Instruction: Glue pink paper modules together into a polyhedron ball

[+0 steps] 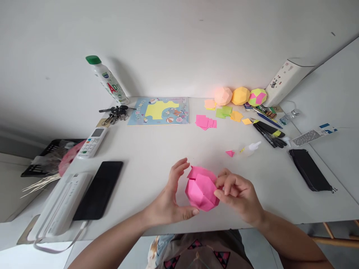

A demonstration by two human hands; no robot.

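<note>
A pink folded-paper ball is between my two hands above the front of the table. A loose flap stands up at its top left, with a gap beneath it. My left hand cups the ball from the left, thumb along its lower edge and fingers curved near the flap. With thumb and fingertips, my right hand pinches the ball's right side. Beyond it lie a small pink paper piece and a small glue bottle with a white top.
Three finished paper balls line the wall, behind coloured paper pieces. Pens and a cutter and a black pouch lie right. At left are a phone, a power strip, a remote, keys and a bottle.
</note>
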